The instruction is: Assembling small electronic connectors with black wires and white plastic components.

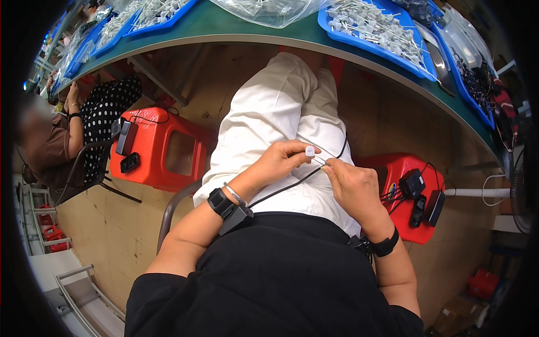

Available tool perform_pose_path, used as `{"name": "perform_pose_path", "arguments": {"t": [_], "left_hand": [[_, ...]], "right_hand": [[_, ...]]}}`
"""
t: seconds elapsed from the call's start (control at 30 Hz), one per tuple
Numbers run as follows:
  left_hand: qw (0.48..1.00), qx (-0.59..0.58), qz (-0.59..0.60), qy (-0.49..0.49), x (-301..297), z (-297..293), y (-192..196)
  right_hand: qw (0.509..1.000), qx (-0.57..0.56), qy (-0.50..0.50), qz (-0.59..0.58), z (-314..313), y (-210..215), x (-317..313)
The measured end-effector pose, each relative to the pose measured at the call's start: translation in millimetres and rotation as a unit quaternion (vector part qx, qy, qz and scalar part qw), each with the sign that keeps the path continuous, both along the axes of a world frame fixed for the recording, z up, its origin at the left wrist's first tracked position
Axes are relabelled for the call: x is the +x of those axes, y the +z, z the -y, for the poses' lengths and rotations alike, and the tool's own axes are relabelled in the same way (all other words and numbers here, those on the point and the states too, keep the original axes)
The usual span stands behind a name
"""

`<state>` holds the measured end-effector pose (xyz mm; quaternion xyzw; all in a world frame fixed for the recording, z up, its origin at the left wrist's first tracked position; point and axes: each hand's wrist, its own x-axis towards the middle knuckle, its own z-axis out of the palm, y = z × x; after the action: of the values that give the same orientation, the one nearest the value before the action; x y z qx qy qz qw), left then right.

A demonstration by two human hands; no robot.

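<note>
Above my lap, my left hand [282,159] is closed in a pinch on a small white plastic piece [310,151] with a rounded, translucent head. A thin pale stem [319,160] runs from beside that head toward my right hand [355,182], whose thumb and fingers are pinched together on its end. Whether stem and head are joined is too small to tell. Behind the hands a black cable [292,185] crosses my white trousers. Each wrist wears a black band, the left one also a bracelet.
A green table [247,32] curves ahead, bearing blue trays [328,29] of similar white stemmed pieces and a clear plastic bag [269,11]. Red stools with black devices stand left [168,149] and right [401,216]. A seated person [62,135] works at far left; a fan [521,191] stands right.
</note>
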<state>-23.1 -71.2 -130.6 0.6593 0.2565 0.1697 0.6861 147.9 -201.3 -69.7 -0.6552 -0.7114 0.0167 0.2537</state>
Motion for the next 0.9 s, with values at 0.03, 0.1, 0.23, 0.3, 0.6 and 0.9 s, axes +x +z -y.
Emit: {"name": "perform_pose_path", "arguments": {"t": [0.03,0.1,0.23,0.3,0.6,0.9], "left_hand": [[1.0,0.0,0.003,-0.005,-0.2,-0.1,0.0],[1.0,0.0,0.007,-0.01,-0.8,-0.3,-0.2],[1.0,0.007,-0.005,-0.019,-1.6,0.6,2.9],[1.0,0.004,-0.007,-0.02,-1.0,0.3,1.3],[0.999,0.053,0.014,0.004,0.2,1.1,-0.2],[0.983,0.184,0.004,0.013,-0.4,-1.1,-2.9]], "right_hand": [[1.0,0.0,0.0,0.0,0.0,0.3,-0.2],[1.0,-0.007,-0.001,-0.003,0.2,0.9,-0.6],[1.0,-0.005,0.001,-0.003,0.7,2.3,-1.6],[1.0,-0.011,0.001,-0.007,0.1,2.5,-1.9],[1.0,-0.026,0.003,0.005,0.0,-0.1,-0.9],[0.994,-0.095,-0.015,-0.059,0.8,-0.7,2.1]]}}
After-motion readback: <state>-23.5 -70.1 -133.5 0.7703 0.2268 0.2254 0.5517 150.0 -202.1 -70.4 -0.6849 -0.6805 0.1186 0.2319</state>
